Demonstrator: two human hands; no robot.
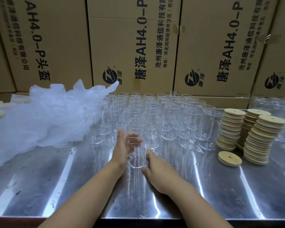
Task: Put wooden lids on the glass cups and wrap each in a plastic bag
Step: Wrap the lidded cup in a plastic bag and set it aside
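A single glass cup (136, 160) stands upright on the steel table (56, 186), pulled out just in front of the packed block of bare cups (155, 112) at its twelve o'clock. The left hand (122, 148) wraps it from nine o'clock. Its fingers (136, 142) show through the glass on the far side, with the thumb raised along the near wall. The right hand (158, 168) lies at four o'clock with relaxed fingers grasping nothing, one fingertip touching the cup low down.

The cup has no lid yet. It looks thin-walled, rigid, smooth and probably light, so it would likely slip under a loose pinch and chip if knocked against its neighbours. A full wrap round the middle of the body seems the safest hold, leaving the rim free.

A loose wooden lid (229, 158) lies flat at three o'clock, beside leaning lid stacks (260, 139) that a nudge could topple. The soft heap of plastic bags (44, 116) is at ten o'clock.
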